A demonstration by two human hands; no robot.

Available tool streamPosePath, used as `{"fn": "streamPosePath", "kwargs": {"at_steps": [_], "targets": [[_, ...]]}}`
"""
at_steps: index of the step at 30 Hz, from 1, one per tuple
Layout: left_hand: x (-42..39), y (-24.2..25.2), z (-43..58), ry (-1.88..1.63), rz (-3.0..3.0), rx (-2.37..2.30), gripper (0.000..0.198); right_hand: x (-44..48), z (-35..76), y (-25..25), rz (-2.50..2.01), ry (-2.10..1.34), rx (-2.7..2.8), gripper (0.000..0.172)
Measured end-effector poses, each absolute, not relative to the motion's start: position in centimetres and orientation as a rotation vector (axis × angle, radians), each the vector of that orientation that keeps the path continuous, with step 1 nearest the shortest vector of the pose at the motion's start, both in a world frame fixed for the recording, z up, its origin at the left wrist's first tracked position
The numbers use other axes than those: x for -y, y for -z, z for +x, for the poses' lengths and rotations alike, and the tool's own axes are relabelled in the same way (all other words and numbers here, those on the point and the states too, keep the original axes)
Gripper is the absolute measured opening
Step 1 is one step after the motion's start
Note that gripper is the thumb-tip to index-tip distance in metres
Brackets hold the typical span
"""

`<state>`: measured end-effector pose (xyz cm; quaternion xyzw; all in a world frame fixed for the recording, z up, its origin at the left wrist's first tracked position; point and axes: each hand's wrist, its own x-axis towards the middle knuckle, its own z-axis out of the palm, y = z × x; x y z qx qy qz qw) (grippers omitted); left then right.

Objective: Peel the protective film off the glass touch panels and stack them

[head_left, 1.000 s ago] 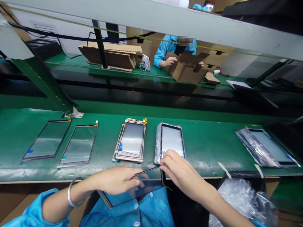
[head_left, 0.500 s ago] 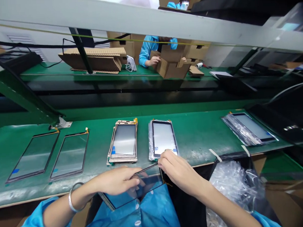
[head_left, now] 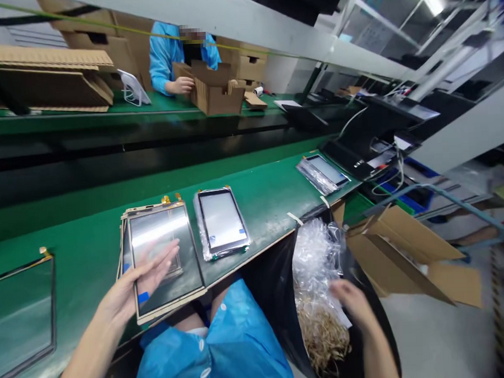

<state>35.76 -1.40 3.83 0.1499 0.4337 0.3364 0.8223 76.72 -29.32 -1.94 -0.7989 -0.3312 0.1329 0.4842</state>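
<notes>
Your left hand (head_left: 133, 284) lies flat against the gold-framed panel (head_left: 171, 230), with its fingers (head_left: 163, 258) spread and straight and pinching nothing. The panel extends beyond your fingertips, over the bench (head_left: 268, 194). A sleeved panel (head_left: 222, 220) lies just right of them. Your right hand (head_left: 352, 302) hangs over the black bag (head_left: 275, 282), beside the plastic wrap (head_left: 316, 253). It is blurred, so you cannot tell its finger state.

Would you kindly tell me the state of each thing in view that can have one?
Gold-framed panel: tilted, blue tab attached.
Left hand: open, fingers spread beneath that panel.
Black bin bag: open, holding clear film.
Right hand: blurred over that bag; grip unclear.
Black-framed panel: lying flat on clear bags.
Cardboard box: flaps open.
</notes>
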Motion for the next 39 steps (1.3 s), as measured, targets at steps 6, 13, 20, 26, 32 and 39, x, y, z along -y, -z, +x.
{"fn": "streamPosePath", "kwargs": {"at_steps": [6,13,20,26,32,39], "targets": [[2.8,-2.8,37.3,-0.672,0.282,-0.643,0.064,24.4,70.7,6.2,-2.021,-0.330,1.007,0.024],[4.8,-3.1,37.2,-0.792,0.467,-0.543,0.064,14.8,58.2,-0.6,-1.465,-0.823,1.380,0.014],[6.0,-3.8,36.8,-0.917,0.493,-0.526,0.056,14.6,55.7,-0.2,-1.441,-0.649,1.391,0.005],[6.9,-4.8,37.4,-0.987,0.508,-0.535,0.052,14.3,55.1,-0.7,-1.461,-0.476,1.395,0.007],[8.1,-5.3,37.2,-1.047,0.570,-0.510,0.041,13.5,55.0,-1.2,-1.430,-0.406,1.484,0.010],[8.0,-5.1,37.0,-1.076,0.603,-0.552,0.041,13.0,55.2,-1.2,-1.383,-0.394,1.602,0.013]]}}
